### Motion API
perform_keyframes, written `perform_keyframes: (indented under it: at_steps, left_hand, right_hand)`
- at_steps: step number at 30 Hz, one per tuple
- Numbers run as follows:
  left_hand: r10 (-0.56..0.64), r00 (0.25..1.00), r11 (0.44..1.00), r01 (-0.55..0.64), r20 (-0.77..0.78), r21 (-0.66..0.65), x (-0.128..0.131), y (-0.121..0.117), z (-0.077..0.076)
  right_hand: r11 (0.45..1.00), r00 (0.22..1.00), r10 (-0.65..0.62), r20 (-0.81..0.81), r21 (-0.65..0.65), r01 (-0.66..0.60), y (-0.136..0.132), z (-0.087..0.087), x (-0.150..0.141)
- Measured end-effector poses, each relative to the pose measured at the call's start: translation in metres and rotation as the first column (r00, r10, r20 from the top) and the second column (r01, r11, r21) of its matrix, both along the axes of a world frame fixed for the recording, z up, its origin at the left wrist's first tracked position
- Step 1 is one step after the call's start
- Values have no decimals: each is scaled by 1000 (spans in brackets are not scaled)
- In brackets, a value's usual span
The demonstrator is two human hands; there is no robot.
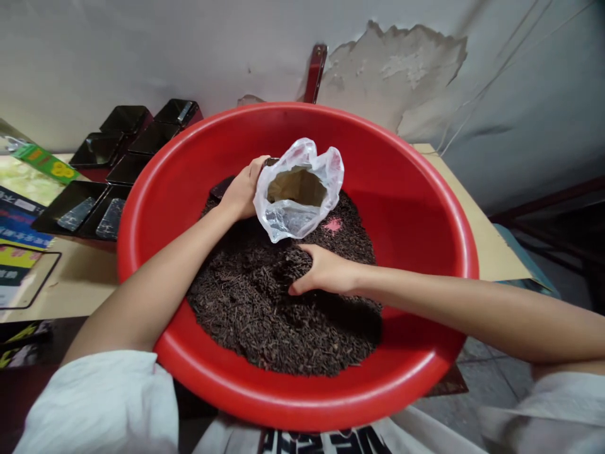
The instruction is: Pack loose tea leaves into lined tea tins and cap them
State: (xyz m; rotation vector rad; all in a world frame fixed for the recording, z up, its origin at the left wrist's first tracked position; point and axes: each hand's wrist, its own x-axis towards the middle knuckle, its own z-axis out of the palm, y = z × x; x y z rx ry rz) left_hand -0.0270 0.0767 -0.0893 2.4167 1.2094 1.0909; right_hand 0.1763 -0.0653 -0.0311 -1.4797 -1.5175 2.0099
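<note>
A big red plastic basin (pixel 416 189) fills the middle of the head view and holds a heap of dark loose tea leaves (pixel 265 315). My left hand (pixel 243 189) is closed on the rim of a clear plastic bag (pixel 302 214) that stands open in the basin, with a dark box partly hidden behind it. My right hand (pixel 326 271) rests on the leaves just in front of the bag, fingers curled down into the heap. A small pink spot (pixel 333 224) lies on the leaves beside the bag.
Several black square trays (pixel 118 142) sit on the table (pixel 70 277) at the left, past printed packets (pixel 21 230). A dark red handle (pixel 316 72) leans on the peeling wall behind the basin. The floor shows at the lower right.
</note>
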Motion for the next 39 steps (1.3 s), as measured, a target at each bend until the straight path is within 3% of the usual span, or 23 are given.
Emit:
perform_keyframes:
  at_steps: [5,8,13,16,19,22,25,30,32,36,39]
  left_hand:
    - [23,1000,1000,-23,4,-1,3,-3,-2]
    - [31,999,999,-31,-22,11,5,-6,-3]
    - [25,997,999,-22,-79,30,8,-12,-3]
    - [25,997,1000,-24,-76,10,12,-16,1]
    - [27,997,1000,-28,-70,-13,18,-21,7]
    - [19,997,1000,-20,-76,-12,21,-24,12]
    - [38,996,999,-38,-85,-5,19,-23,14]
    - [66,996,996,-69,-56,-51,10,-20,16]
    - [84,995,994,-87,-47,-71,8,-20,17]
    - [131,990,984,-136,-52,-114,8,-19,19]
    - [121,992,985,-124,-32,-118,9,-18,19]
  right_hand:
    - [991,998,-64,9,-114,64,-15,19,18]
    - [993,998,-46,-33,-114,42,-21,37,23]
    - [994,998,-45,-55,93,50,-14,74,21]
    - [960,999,-37,-22,276,41,3,88,13]
    - [848,995,-63,73,530,15,24,91,3]
    - [620,938,-162,307,771,-146,44,86,-7]
    - [460,806,-269,528,805,-374,58,80,-12]
    - [328,666,-309,679,733,-596,73,71,-12]
    - [313,602,-324,730,683,-660,77,70,-11]
    - [398,458,-297,838,545,-738,84,67,-11]
    - [405,451,-284,846,532,-743,88,63,-13]
